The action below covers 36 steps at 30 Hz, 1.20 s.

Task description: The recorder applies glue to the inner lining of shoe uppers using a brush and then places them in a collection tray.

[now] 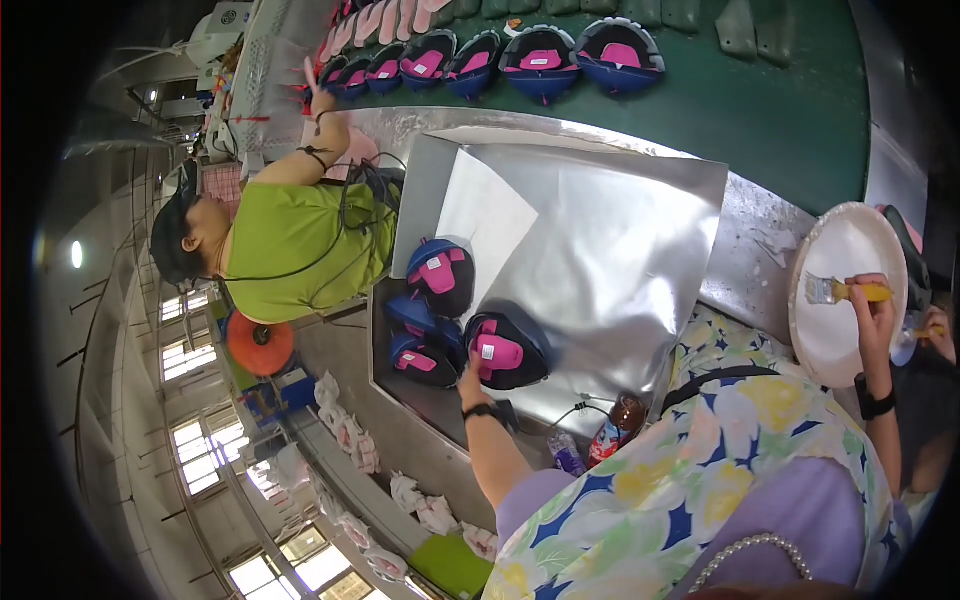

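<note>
My left hand [471, 385] grips the near-left edge of a dark blue shoe upper [525, 365] with a black inside and a pink patch bearing a white label. That upper lies on a shiny metal worktop. Beside it, to the left, are more such uppers [440, 275], some leaning on one another. My right hand [876, 318] is closed round the yellow handle of a flat paintbrush [828, 291]. The brush's pale bristles are over a large white basin [845, 365] at the right.
A green conveyor belt [800, 110] across the far side carries a row of blue shoe uppers [540, 62] and pink pieces. A co-worker in a green shirt [300, 250] stands at the left. Bottles [612, 435] stand close to my body. Another person's hand [938, 332] shows at the far right.
</note>
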Tool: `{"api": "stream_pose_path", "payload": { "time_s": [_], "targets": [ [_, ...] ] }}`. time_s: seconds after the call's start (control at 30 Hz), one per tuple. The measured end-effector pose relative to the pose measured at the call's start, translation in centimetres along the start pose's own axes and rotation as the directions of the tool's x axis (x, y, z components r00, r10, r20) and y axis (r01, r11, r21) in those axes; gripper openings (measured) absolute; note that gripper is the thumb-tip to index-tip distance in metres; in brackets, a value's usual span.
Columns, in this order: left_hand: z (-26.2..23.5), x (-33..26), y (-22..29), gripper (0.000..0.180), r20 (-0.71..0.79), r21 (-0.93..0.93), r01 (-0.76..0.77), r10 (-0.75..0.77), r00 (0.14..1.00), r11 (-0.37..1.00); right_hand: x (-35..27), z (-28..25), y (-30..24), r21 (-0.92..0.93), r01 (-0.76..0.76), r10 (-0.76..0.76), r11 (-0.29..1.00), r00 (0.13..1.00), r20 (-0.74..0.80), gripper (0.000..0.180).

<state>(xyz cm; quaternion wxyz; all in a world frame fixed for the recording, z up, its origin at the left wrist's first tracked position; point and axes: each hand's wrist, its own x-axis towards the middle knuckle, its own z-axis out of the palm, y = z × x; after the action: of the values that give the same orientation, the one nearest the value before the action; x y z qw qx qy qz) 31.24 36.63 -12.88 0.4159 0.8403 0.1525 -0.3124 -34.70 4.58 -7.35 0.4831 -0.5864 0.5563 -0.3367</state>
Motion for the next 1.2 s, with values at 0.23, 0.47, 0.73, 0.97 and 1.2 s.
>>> {"api": "stream_pose_path", "payload": {
  "time_s": [0.23,0.47,0.73,0.97,1.2],
  "targets": [
    [7.7,-2.3,-4.6,0.043,-0.270,-0.295,-0.240,0.160,0.950,0.925,-0.5,0.9,-1.5,0.178,-0.045,0.046,0.983,0.999,-0.003,0.009],
    [17.7,-9.9,6.3,0.021,0.088,0.134,-0.987,0.991,0.098,0.086,-3.1,1.2,-2.3,0.196,-0.021,0.033,0.980,0.998,-0.059,0.012],
    [25.4,-11.0,-1.5,0.020,0.840,0.103,-0.978,0.543,-0.011,-0.179,-6.1,0.1,1.0,0.230,-0.021,0.072,0.973,0.974,-0.214,0.013],
    [31.1,-9.8,1.0,0.050,0.360,0.376,-0.889,0.843,0.400,0.261,-7.1,-1.9,5.4,0.062,-0.073,0.092,0.995,0.908,-0.409,0.016],
    [36.4,-7.6,5.1,0.038,0.687,0.549,-0.834,0.598,0.413,-0.055,-1.9,1.9,5.6,0.008,-0.068,0.066,0.998,0.925,-0.374,0.020]
  ]
}}
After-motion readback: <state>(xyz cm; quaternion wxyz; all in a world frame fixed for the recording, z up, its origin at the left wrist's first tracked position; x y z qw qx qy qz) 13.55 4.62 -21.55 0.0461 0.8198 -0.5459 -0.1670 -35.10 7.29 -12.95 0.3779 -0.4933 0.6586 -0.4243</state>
